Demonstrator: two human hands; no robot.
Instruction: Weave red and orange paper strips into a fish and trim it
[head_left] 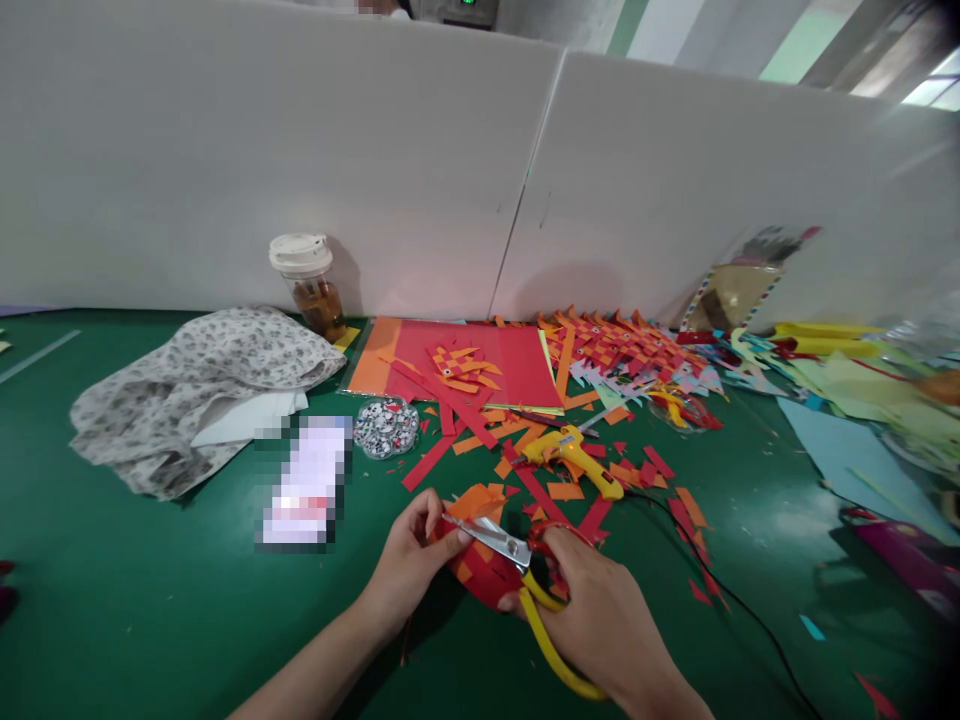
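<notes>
Near the front of the green table, my left hand (416, 555) pinches the edge of a red and orange woven paper piece (480, 578). My right hand (592, 600) grips scissors (501, 545) with yellow and red handles. Their metal blades lie across the top of the paper piece and point toward my left thumb. An orange paper flap (478, 500) sticks up behind the blades. Part of the woven piece is hidden by the scissors and my fingers.
A yellow glue gun (574, 460) with a black cord lies among red and orange scraps. Behind are paper sheets (517, 365) and woven paper fish (615, 345). To the left are a container of googly eyes (386, 428), a phone (306, 485), patterned cloth (217, 375) and a drink cup (315, 290).
</notes>
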